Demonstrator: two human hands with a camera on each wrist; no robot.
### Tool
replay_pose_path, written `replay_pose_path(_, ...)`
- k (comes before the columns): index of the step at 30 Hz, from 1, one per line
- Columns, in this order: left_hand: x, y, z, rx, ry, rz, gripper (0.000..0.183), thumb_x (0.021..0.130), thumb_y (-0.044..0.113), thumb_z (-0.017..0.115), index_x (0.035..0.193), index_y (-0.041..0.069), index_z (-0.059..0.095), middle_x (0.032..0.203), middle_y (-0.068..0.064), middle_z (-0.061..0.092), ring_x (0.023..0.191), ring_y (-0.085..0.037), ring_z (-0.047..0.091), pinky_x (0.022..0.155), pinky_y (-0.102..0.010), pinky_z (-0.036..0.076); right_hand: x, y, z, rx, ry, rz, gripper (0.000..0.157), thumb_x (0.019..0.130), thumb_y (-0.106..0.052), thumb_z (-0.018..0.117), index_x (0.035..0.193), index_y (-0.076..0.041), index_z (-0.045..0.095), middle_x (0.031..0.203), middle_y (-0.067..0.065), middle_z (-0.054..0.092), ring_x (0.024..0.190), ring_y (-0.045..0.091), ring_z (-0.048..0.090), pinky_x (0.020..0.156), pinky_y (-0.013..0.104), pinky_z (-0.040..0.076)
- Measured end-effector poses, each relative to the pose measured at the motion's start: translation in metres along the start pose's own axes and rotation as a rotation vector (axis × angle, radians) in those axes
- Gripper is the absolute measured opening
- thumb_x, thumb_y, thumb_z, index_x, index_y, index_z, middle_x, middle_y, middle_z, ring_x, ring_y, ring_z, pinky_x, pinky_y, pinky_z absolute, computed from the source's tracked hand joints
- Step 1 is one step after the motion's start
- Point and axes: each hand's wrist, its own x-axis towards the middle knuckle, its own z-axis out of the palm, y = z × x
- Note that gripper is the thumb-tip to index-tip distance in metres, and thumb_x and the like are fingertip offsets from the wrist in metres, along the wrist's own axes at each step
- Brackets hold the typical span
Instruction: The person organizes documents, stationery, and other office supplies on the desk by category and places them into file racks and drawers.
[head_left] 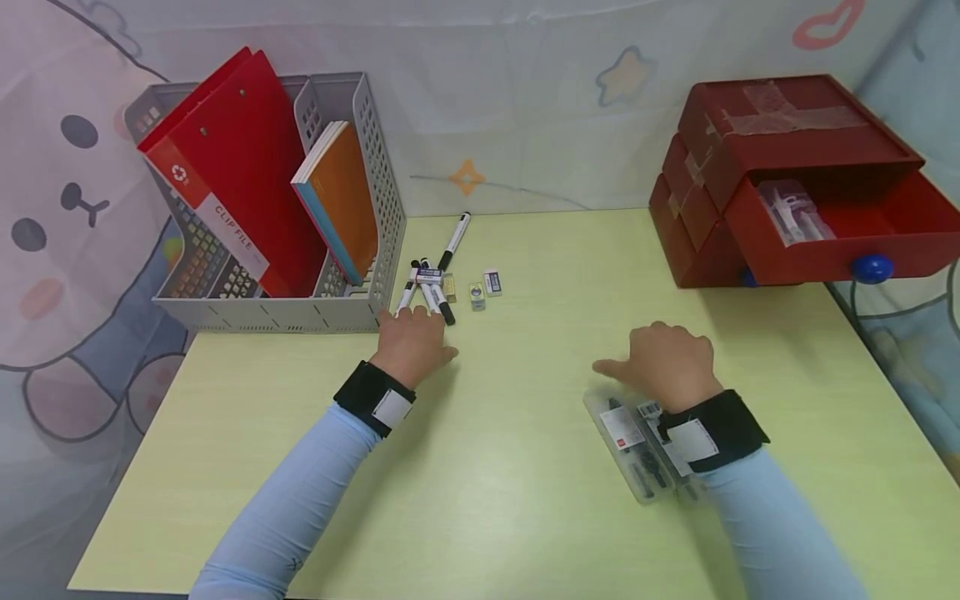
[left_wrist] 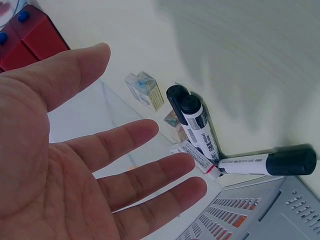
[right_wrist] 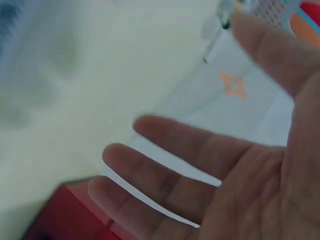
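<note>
My left hand (head_left: 415,346), fingers spread and nothing in it, hovers just in front of a small pile of black-and-white markers (head_left: 453,242). Among the markers lies a white eraser (head_left: 428,276). In the left wrist view the markers (left_wrist: 200,127) and a small clear-wrapped block (left_wrist: 145,90) show beyond the fingertips. My right hand (head_left: 667,362) also has straight, spread fingers and holds nothing. Below it lie two clear plastic cases (head_left: 626,442) with dark items inside, partly covered by the hand and wrist strap. The right wrist view is blurred around its palm (right_wrist: 250,200).
A grey basket (head_left: 277,315) at the back left holds a red clip file (head_left: 247,167) and books (head_left: 341,200). Another eraser (head_left: 492,282) and a small yellowish block (head_left: 477,296) lie right of the markers. At the back right stands a red drawer unit (head_left: 795,125) with one drawer (head_left: 802,262) pulled out.
</note>
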Motion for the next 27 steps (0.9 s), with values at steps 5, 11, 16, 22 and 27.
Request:
replay_pose_path(5,0.0,0.0,0.001,0.001,0.005,0.006,0.054,0.079,0.05,0.062,0.109,0.005,0.063,0.1,-0.015,0.059,0.092,-0.033,0.054,0.085,-0.061,0.032,-0.003,-0.009,0.024,-0.062,-0.032,-0.037,0.061,0.067,-0.067,0.06,0.073,-0.007,0.064,0.064,0.008,0.047,0.062,0.028,0.047,0.068,0.057,0.035)
replay_pose_path(11,0.0,0.0,0.0,-0.01,0.0,0.014,0.054,0.079,0.049,0.063,0.108,0.004,0.063,0.1,-0.016,0.059,0.092,-0.034,0.054,0.086,-0.062,0.031,-0.002,-0.017,0.042,-0.119,-0.001,-0.07,0.049,0.067,-0.058,0.065,0.065,-0.009,0.061,0.063,0.009,0.046,0.068,0.032,0.048,0.078,0.067,0.024)
replay_pose_path(16,0.0,0.002,0.001,-0.004,-0.011,0.026,0.054,0.079,0.049,0.063,0.108,0.004,0.063,0.099,-0.016,0.06,0.092,-0.034,0.055,0.085,-0.063,0.032,0.0,-0.028,0.051,-0.113,0.095,-0.09,0.038,0.071,-0.045,0.063,0.059,-0.009,0.058,0.062,0.01,0.047,0.066,0.033,0.049,0.073,0.062,0.031)
replay_pose_path(22,0.001,0.004,0.003,0.004,-0.014,0.04,0.052,0.079,0.05,0.062,0.106,0.005,0.064,0.097,-0.015,0.061,0.089,-0.032,0.055,0.082,-0.059,0.036,0.006,-0.048,0.06,-0.074,0.177,-0.153,0.029,0.072,-0.032,0.058,0.054,-0.011,0.05,0.058,0.006,0.042,0.057,0.025,0.043,0.059,0.044,0.034)
replay_pose_path(27,0.001,0.006,0.004,0.005,-0.004,0.047,0.051,0.079,0.05,0.062,0.104,0.006,0.064,0.093,-0.012,0.061,0.085,-0.029,0.055,0.079,-0.055,0.038,0.004,-0.055,0.059,-0.06,0.148,-0.229,0.026,0.073,-0.031,0.06,0.059,-0.01,0.053,0.057,0.004,0.043,0.054,0.022,0.042,0.052,0.038,0.032)
